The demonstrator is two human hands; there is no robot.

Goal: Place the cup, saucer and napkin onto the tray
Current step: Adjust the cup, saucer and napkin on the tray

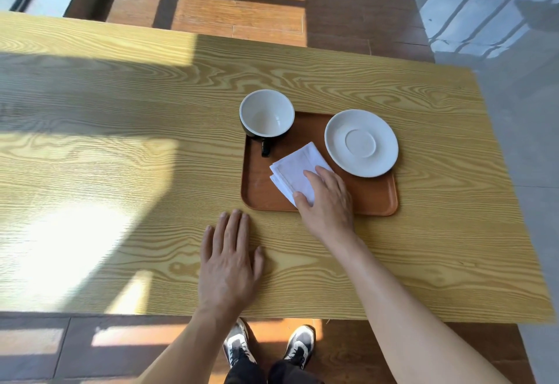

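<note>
A brown wooden tray [375, 199] lies on the table. A black cup with a white inside [266, 113] stands on the tray's far left corner, handle pointing toward me. A white saucer [361, 143] rests on the far right part of the tray, overhanging its right rim. A folded white napkin [295, 169] lies in the tray's middle. My right hand [326, 199] lies on the napkin's near right corner, thumb and fingers touching it. My left hand [230, 258] rests flat on the table, palm down, just left of and nearer than the tray.
The yellow wood-grain table [121, 156] stretches far to the left, partly in sun and shadow. Its near edge runs just in front of my feet [269, 344]. Its right edge is close to the tray. Tiled floor lies beyond.
</note>
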